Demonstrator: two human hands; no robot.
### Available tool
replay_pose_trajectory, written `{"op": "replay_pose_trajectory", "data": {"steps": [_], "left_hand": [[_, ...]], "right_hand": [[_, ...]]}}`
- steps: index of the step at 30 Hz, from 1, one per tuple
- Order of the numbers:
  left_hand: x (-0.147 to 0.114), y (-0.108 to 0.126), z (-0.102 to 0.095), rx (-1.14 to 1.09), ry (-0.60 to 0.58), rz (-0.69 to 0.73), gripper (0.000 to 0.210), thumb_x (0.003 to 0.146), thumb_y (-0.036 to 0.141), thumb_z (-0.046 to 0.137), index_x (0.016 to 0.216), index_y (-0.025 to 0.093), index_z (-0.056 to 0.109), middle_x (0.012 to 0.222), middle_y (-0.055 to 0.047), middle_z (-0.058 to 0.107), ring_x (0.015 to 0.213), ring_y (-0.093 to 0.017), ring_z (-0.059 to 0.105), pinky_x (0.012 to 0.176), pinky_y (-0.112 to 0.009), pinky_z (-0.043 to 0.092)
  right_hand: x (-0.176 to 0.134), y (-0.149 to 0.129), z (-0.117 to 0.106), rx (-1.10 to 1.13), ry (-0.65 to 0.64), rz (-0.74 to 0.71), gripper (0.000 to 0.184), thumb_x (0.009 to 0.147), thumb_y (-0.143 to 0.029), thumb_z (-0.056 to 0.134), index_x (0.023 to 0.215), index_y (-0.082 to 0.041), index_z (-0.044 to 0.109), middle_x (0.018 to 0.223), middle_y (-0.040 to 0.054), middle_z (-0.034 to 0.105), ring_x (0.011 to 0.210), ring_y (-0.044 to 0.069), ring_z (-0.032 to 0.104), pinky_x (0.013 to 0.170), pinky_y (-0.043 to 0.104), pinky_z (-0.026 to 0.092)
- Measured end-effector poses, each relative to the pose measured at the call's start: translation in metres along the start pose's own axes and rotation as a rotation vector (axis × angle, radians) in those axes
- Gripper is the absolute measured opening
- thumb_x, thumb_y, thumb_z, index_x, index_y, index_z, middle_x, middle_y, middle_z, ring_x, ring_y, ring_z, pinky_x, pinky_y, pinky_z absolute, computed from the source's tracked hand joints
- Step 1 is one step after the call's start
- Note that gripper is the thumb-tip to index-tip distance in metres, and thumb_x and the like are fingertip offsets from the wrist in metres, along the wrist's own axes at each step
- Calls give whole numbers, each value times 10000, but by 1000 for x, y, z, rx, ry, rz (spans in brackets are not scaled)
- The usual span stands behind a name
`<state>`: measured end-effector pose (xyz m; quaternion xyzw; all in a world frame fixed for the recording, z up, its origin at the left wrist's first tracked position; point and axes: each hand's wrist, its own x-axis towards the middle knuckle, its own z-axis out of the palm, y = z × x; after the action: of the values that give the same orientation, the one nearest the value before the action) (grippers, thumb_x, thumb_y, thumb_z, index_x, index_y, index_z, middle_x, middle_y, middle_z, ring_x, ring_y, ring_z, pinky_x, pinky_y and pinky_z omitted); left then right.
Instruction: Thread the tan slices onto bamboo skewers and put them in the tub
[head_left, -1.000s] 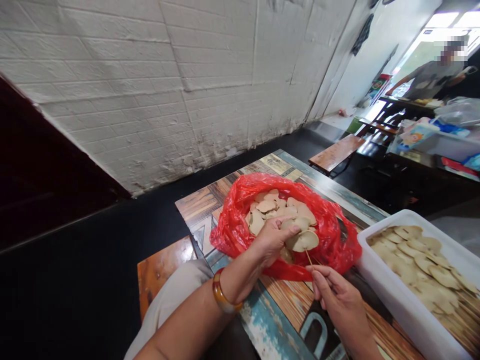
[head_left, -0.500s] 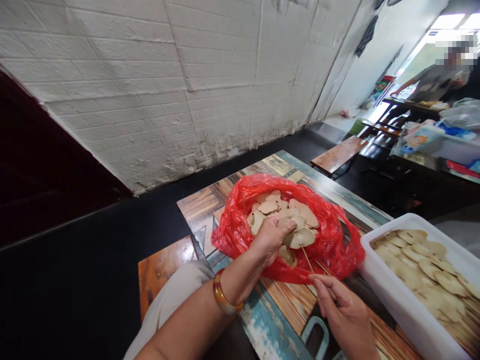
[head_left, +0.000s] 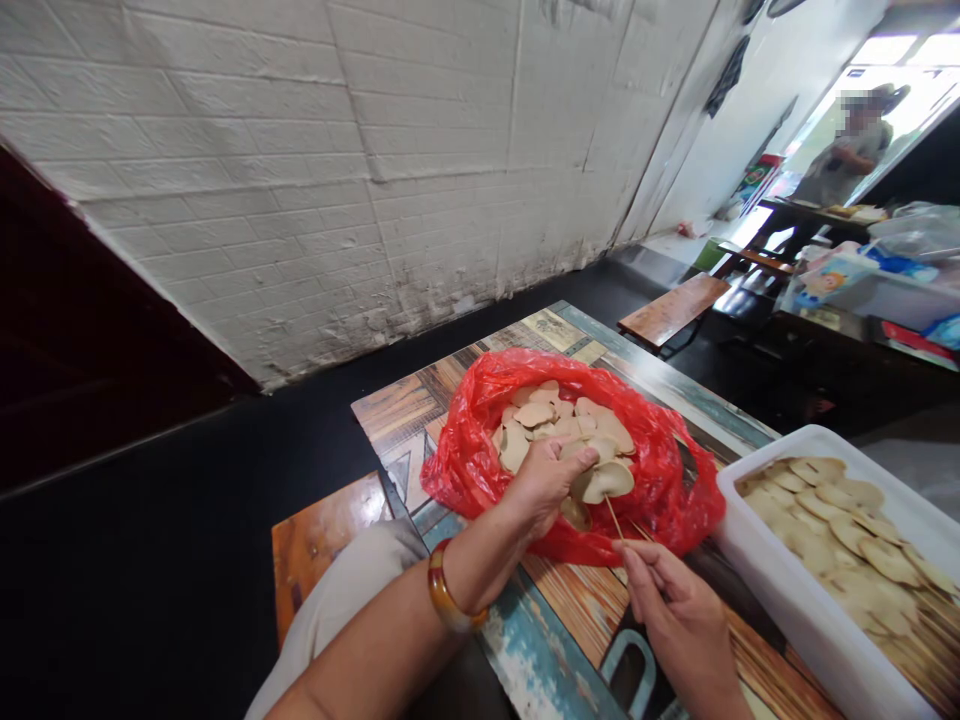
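Note:
My left hand (head_left: 546, 482), with an amber-coloured bangle at the wrist, is closed on a thin, pale beige slice (head_left: 611, 480) above a red plastic bag (head_left: 459, 432). Loose slices (head_left: 535, 414) of the same sort fill the open bag; what food they are I cannot tell. Between thumb and fingers, my right hand (head_left: 681, 618) grips a thin wooden skewer (head_left: 614, 518). Its far end meets the lower edge of the held slice; whether it has gone in is unclear. More sticks lie partly hidden behind the right hand.
A white plastic tub (head_left: 796, 592) holding skewered slices (head_left: 851, 525) stands at the right of the patchwork wooden table (head_left: 405, 405). A grey-blue handle (head_left: 631, 665) shows by the near edge. Beyond are a bench (head_left: 673, 308), a brick-patterned wall (head_left: 292, 190) and a person (head_left: 844, 165) at another table.
My right hand has shifted slightly left and up with the skewer, and the slice is tilted a little differently. The person in the background has moved left and turned.

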<state>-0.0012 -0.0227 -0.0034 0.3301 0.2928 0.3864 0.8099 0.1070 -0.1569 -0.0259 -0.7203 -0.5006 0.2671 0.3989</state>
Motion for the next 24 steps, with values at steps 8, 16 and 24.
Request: {"op": "replay_pose_trajectory", "data": {"steps": [8,16,24], "left_hand": [[-5,-3,3,28,-4,-50,395,575,376,715,836,87,652,657,-46,622,527,-110,529,511,-219,414],[-8,-10,5,69,-53,-78,356,605,376,690,820,96,647,730,-63,632,558,-114,541,519,-218,415],[-10,-10,7,81,-47,-96,361,575,392,702,792,109,642,716,-57,625,559,-121,541,523,-227,425]], "right_hand": [[2,-3,2,46,2,51,308,794,-439,487,857,-177,637,455,-54,443,413,126,462,416,219,382],[1,-3,1,110,-3,80,313,791,-451,494,877,-176,618,454,-64,431,412,123,451,429,223,385],[2,-4,2,160,26,80,300,769,-450,525,842,-179,628,448,-63,432,402,117,442,408,218,373]]}}
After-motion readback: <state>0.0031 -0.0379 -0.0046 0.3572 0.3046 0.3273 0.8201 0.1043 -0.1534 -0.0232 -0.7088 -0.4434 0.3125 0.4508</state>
